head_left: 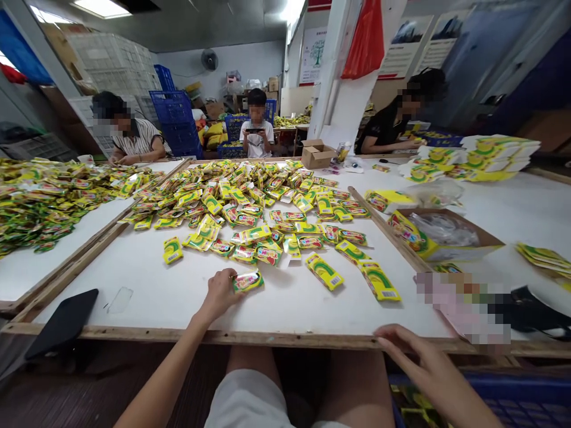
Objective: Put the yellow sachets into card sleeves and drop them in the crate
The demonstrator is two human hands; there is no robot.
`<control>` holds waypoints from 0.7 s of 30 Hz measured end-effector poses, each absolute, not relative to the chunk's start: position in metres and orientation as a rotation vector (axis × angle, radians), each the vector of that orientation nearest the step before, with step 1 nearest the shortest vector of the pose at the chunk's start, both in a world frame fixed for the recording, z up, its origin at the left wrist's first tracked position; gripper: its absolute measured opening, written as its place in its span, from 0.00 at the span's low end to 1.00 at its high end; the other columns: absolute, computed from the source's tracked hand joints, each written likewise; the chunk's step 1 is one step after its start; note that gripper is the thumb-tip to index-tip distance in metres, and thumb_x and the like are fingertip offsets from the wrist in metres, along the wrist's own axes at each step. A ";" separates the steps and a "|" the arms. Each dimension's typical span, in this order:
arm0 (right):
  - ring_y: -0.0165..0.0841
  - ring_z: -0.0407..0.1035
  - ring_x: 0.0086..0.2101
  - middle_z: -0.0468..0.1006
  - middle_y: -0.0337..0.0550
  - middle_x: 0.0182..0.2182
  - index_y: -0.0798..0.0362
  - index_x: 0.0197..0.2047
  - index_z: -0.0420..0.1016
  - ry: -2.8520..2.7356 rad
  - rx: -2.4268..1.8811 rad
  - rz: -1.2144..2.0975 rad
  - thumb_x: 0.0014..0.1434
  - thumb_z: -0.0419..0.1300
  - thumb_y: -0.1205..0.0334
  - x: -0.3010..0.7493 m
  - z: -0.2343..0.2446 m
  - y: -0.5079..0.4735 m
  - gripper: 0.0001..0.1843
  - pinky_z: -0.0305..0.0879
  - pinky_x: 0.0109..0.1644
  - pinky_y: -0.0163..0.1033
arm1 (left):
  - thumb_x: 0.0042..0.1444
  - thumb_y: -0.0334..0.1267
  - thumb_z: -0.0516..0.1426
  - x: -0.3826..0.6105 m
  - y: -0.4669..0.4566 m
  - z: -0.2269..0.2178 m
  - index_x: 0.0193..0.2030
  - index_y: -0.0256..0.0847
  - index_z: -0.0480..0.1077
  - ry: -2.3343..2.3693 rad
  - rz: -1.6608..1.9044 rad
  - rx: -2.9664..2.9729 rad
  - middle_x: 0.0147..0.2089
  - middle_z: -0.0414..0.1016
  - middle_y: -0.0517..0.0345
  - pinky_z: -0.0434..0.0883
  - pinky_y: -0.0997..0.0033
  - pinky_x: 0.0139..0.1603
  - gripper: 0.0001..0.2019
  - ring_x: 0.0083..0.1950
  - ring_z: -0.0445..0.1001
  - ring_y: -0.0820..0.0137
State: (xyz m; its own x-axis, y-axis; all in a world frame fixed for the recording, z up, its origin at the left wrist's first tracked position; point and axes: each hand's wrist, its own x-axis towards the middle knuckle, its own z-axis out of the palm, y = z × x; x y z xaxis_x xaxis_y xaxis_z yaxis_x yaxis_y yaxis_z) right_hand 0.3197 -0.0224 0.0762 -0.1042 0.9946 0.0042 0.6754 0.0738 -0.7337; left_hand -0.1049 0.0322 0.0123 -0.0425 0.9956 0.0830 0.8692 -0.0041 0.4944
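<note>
My left hand (220, 295) is closed on the left end of a small flat yellow-and-green carton (250, 282), low over the white table top. My right hand (410, 351) is at the table's wooden front edge, above a blue crate. Its fingers are loosely bent, with a gap between thumb and forefinger and nothing seen in them. Between the hands and farther back lie three larger yellow cartons, one of them a long carton (324, 271). A single small carton (172, 250) lies left of the big heap of small cartons (227, 199).
Wooden strips (388, 229) divide the table. Right of them stands an open box with clear plastic (446, 235) and stacked yellow cartons (495, 156). A dark phone-like slab (62, 324) overhangs the front left edge. The blue crate (513, 398) sits below right. Three people sit across the table.
</note>
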 end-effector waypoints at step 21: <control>0.35 0.74 0.33 0.77 0.41 0.36 0.48 0.46 0.66 -1.553 -1.036 1.370 0.57 0.58 0.54 0.138 0.010 0.025 0.14 0.71 0.35 0.38 | 0.55 0.38 0.59 -0.025 0.004 0.011 0.45 0.39 0.69 1.136 1.179 1.330 0.40 0.75 0.53 0.71 0.69 0.41 0.11 0.39 0.75 0.67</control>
